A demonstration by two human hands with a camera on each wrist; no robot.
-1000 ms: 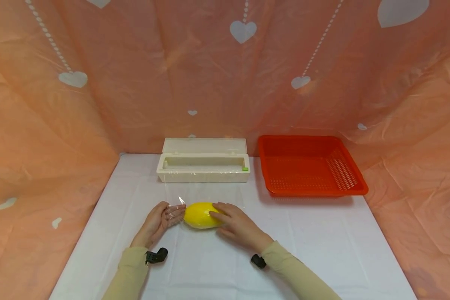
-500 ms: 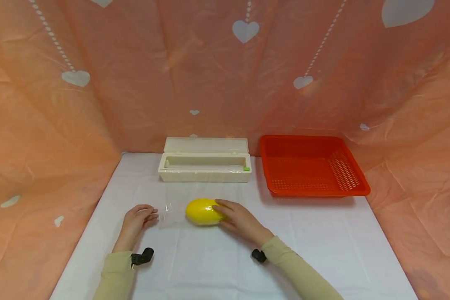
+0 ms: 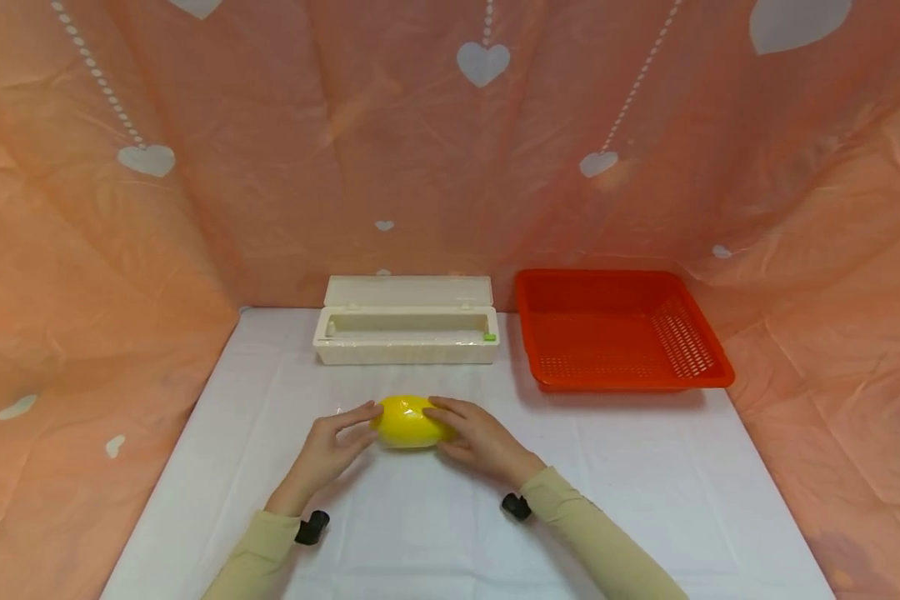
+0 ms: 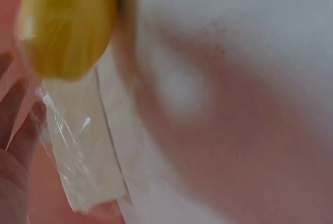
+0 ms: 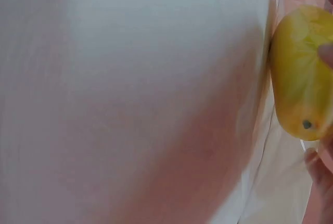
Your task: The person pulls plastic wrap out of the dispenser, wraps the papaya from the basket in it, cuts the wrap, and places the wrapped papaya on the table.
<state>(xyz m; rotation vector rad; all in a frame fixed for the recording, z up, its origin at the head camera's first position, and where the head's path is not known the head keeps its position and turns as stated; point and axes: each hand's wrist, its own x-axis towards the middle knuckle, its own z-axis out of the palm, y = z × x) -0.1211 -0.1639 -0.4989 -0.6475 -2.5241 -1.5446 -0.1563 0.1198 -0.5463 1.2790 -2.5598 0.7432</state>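
Note:
A yellow oval fruit (image 3: 408, 422) wrapped in clear cling film (image 4: 65, 146) lies on the white table in the head view. Its kind is unclear; a dark stem spot marks the end seen in the right wrist view. My right hand (image 3: 487, 440) holds the fruit's right end, fingers over the top and thumb on the near side. At the left end, my left hand (image 3: 326, 454) reaches in with extended fingers, the tips at the fruit. Spread left fingers (image 4: 18, 114) show beside the crinkled film in the left wrist view.
Behind the fruit stands a white cling film box (image 3: 408, 352), lid raised, with a small green piece at its right end. To its right sits a red plastic basket (image 3: 615, 383). A pink curtain (image 3: 420, 167) with hearts encloses the white table (image 3: 607, 500).
My left hand drew away leftward, with film stretched beside it, then came back to the fruit's left end. The fruit shifted slightly away from me. My right hand kept hold of it.

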